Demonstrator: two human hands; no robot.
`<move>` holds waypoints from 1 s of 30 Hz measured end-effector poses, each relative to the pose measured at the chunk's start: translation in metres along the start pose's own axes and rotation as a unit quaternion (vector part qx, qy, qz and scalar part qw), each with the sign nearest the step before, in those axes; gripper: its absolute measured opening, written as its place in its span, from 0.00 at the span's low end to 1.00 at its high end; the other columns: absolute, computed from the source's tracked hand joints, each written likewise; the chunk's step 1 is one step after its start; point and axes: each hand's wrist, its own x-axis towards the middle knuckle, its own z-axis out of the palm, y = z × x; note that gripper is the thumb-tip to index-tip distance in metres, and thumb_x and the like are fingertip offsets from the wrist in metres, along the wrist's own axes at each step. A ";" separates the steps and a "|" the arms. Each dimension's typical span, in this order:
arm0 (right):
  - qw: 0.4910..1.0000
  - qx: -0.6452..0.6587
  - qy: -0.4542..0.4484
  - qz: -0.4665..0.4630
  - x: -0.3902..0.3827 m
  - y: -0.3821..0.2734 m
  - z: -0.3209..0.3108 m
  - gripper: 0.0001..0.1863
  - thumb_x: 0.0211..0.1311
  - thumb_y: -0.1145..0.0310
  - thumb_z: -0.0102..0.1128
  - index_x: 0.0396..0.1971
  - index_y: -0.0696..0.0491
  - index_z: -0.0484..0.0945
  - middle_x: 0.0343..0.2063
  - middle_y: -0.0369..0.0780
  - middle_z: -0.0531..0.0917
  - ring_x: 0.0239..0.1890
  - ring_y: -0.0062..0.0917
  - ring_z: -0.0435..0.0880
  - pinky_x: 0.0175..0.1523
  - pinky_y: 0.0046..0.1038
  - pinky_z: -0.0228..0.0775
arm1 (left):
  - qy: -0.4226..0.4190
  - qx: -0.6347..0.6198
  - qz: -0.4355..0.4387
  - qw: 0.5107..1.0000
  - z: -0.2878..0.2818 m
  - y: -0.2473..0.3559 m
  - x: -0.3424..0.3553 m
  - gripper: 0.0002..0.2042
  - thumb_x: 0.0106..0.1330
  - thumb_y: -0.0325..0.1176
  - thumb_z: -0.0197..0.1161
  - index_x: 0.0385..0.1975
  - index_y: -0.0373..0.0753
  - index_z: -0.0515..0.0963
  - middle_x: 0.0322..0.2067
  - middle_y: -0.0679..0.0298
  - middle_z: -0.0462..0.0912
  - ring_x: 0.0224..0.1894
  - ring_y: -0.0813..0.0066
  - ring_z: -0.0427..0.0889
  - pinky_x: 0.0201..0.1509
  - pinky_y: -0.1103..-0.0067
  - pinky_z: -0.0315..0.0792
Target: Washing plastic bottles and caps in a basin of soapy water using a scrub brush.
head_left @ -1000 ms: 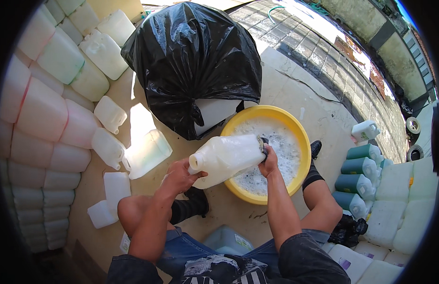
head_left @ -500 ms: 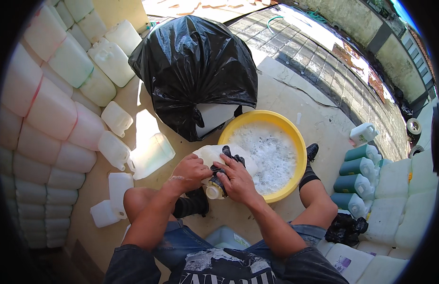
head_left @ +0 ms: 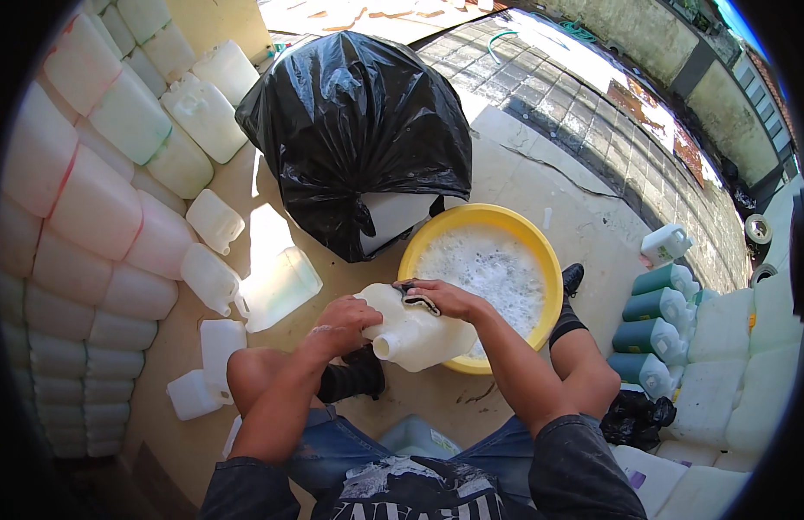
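A whitish plastic jerry can (head_left: 423,338) is held tilted between my hands, its open uncapped neck pointing toward me. My left hand (head_left: 345,322) is closed round the can near its handle, just beside the neck. With my right hand (head_left: 445,297) I press a dark cloth with a pale edge (head_left: 422,302) against the can's upper side; the fingers lie over the cloth. The can's right end overlaps the near-left rim of a yellow basin (head_left: 551,299), which holds foamy, sudsy water (head_left: 480,256).
A large black plastic bag (head_left: 358,130) stands behind the basin, a white container showing under it. Stacked jerry cans (head_left: 98,199) wall the left side, with loose cans (head_left: 280,286) on the floor. Green-filled containers (head_left: 644,338) line the right, beside a small black bag (head_left: 634,418).
My right hand and the cloth have moved from the can's neck up to its far side. The can has turned, and its neck and near side are now uncovered.
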 end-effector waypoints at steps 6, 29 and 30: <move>0.935 0.121 0.286 0.175 -0.043 0.115 -0.025 0.17 0.78 0.59 0.51 0.46 0.54 0.85 0.29 0.34 0.83 0.27 0.18 0.77 0.35 0.26 0.73 | -0.007 -0.083 -0.281 0.956 -0.070 0.001 -0.005 0.18 0.51 0.40 0.80 0.39 0.42 0.86 0.37 0.57 0.88 0.44 0.54 0.85 0.49 0.65 0.77; 0.896 0.048 0.429 0.100 0.132 0.094 -0.125 0.23 0.71 0.57 0.61 0.59 0.55 0.77 0.44 0.39 0.83 0.42 0.24 0.79 0.43 0.29 0.72 | 0.435 -0.439 -0.696 0.366 0.083 -0.241 -0.303 0.28 0.75 0.47 0.59 0.71 0.45 0.67 0.54 0.59 0.75 0.52 0.62 0.76 0.62 0.56 0.69; 0.894 0.061 0.435 0.094 0.144 0.089 -0.129 0.26 0.70 0.56 0.62 0.61 0.54 0.74 0.47 0.40 0.82 0.46 0.27 0.79 0.46 0.32 0.72 | 0.417 -0.415 -0.724 0.360 0.086 -0.239 -0.296 0.30 0.73 0.47 0.62 0.71 0.44 0.66 0.49 0.60 0.75 0.48 0.64 0.75 0.63 0.56 0.70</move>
